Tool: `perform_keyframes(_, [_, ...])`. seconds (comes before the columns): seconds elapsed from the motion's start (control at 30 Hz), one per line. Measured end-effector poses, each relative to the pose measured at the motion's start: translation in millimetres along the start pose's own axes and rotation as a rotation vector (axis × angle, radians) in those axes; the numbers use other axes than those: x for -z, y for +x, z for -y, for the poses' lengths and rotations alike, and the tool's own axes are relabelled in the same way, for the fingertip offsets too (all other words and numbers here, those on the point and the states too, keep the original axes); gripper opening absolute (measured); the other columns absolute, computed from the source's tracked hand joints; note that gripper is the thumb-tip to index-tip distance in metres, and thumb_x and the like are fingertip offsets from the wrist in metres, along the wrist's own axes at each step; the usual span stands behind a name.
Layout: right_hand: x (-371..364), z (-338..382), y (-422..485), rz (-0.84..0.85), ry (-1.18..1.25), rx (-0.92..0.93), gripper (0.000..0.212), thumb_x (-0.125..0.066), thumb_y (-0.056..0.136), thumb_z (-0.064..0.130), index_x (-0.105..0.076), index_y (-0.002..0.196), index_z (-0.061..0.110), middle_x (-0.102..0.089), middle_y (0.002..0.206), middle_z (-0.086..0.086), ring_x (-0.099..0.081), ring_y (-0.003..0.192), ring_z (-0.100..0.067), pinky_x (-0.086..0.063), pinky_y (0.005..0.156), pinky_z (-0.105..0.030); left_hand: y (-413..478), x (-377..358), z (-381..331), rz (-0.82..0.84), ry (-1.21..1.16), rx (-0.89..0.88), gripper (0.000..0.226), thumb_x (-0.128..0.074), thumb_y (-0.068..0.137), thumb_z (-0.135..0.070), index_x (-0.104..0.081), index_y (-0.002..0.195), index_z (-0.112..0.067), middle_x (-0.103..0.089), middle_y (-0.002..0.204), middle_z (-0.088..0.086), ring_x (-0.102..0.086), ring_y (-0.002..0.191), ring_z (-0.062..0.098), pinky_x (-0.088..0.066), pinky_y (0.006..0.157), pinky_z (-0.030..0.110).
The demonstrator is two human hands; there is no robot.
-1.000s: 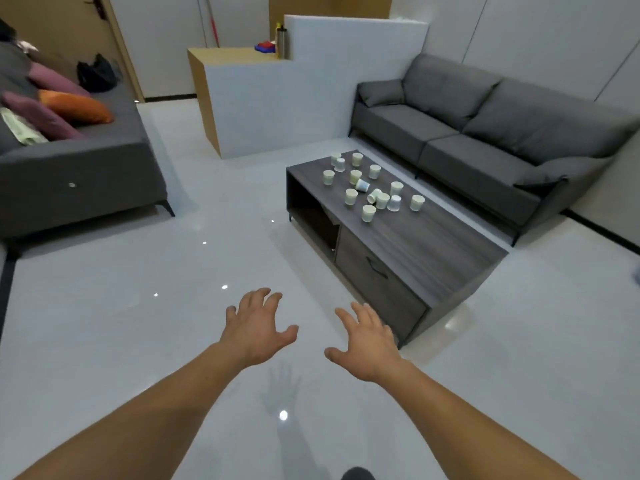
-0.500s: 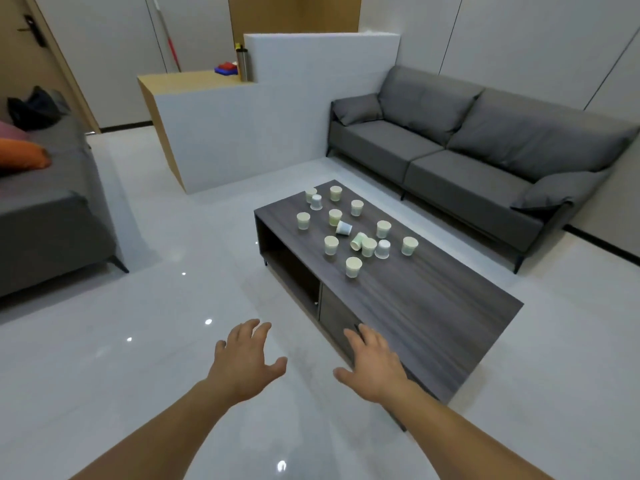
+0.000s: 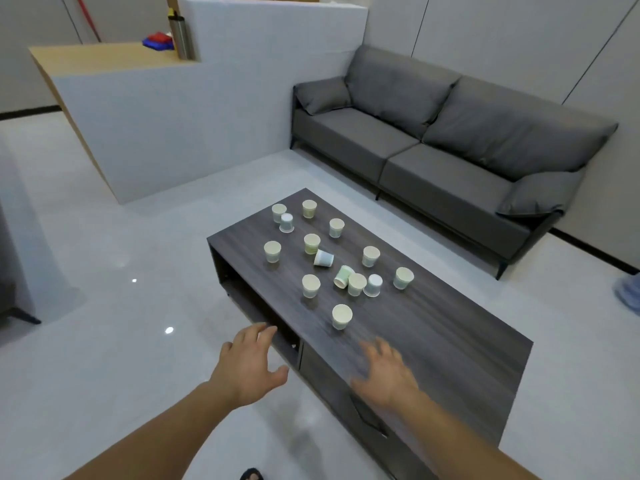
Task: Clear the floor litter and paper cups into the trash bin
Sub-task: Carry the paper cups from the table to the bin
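Both hands, left (image 3: 247, 367) and right (image 3: 388, 374), were spread wide and held nothing, with the pale paper cups (image 3: 341, 316) just ahead on the dark wooden worktop (image 3: 450, 344).

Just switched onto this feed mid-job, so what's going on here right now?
A person stands at the near end of a dark coffee table, with the left hand and right hand both open, held out and empty. The paper cups lie scattered on the tabletop, most upright and two on their sides. None is picked up yet; the nearest cup stands just beyond the fingers. A grey sofa stands behind.
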State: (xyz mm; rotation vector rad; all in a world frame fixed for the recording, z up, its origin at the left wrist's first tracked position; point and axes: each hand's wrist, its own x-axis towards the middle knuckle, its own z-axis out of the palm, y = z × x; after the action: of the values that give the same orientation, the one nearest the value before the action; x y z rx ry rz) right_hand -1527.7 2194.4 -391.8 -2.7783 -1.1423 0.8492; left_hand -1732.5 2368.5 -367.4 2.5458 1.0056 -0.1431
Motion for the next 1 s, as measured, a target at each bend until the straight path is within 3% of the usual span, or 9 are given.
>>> perform_keyframes(0.37, [21.9, 3.9, 182.6, 0.088, 0.104, -0.086, 0.085, -0.062, 0.084, 0.053, -0.016, 0.152, 0.03, -0.013, 0.158, -0.003, -0.024, 0.141, -0.03, -0.037, 0.107, -0.043, 177.0, 11.7, 19.9, 0.157, 0.029, -0.001, 0.084, -0.051, 0.08, -0.062, -0.021, 0.149, -0.026, -0.023, 0.155, -0.003, -0.022, 0.141, 0.018, -0.026, 0.115, 0.04])
perform_keyframes(0.53, [1.4, -5.0, 270.9, 0.156, 0.079, -0.078, 0.087, -0.063, 0.083, 0.05, -0.012, 0.152, 0.033, -0.003, 0.16, -0.003, -0.021, 0.141, -0.032, -0.04, 0.104, -0.044, 254.6, -33.1, 19.7, 0.231, -0.031, -0.011, 0.082, -0.05, 0.081, -0.061, -0.021, 0.149, -0.027, -0.025, 0.153, -0.006, -0.025, 0.139, 0.015, -0.025, 0.113, 0.033])
perform_keyframes(0.8, [-63.0, -23.7, 370.3, 0.27, -0.049, -0.022, 0.095, -0.069, 0.079, 0.051, -0.008, 0.151, 0.036, 0.0, 0.16, -0.003, -0.027, 0.137, -0.035, -0.044, 0.098, -0.045, 336.8, -137.9, 38.5, 0.361, -0.142, 0.019, 0.083, -0.054, 0.079, -0.058, -0.025, 0.148, -0.023, -0.03, 0.15, 0.0, -0.03, 0.136, 0.021, -0.031, 0.112, 0.04])
perform_keyframes(0.9, [-85.6, -22.3, 380.0, 0.299, -0.097, 0.003, 0.086, -0.069, 0.081, 0.046, -0.019, 0.15, 0.03, -0.015, 0.156, -0.006, -0.035, 0.131, -0.033, -0.045, 0.095, -0.042, 341.1, -162.3, 48.7, 0.43, -0.161, 0.007, 0.085, -0.055, 0.078, -0.059, -0.022, 0.148, -0.024, -0.028, 0.151, 0.0, -0.028, 0.137, 0.022, -0.03, 0.112, 0.04])
perform_keyframes(1.0, [-95.3, -13.2, 377.9, 0.273, -0.025, -0.047, 0.071, -0.066, 0.083, 0.036, -0.033, 0.144, 0.021, -0.038, 0.138, -0.008, -0.044, 0.121, -0.031, -0.044, 0.092, -0.037, 336.8, -177.6, 55.3, 0.432, -0.212, 0.001, 0.084, -0.059, 0.079, -0.055, -0.021, 0.148, -0.026, -0.028, 0.152, -0.002, -0.029, 0.136, 0.021, -0.03, 0.111, 0.036])
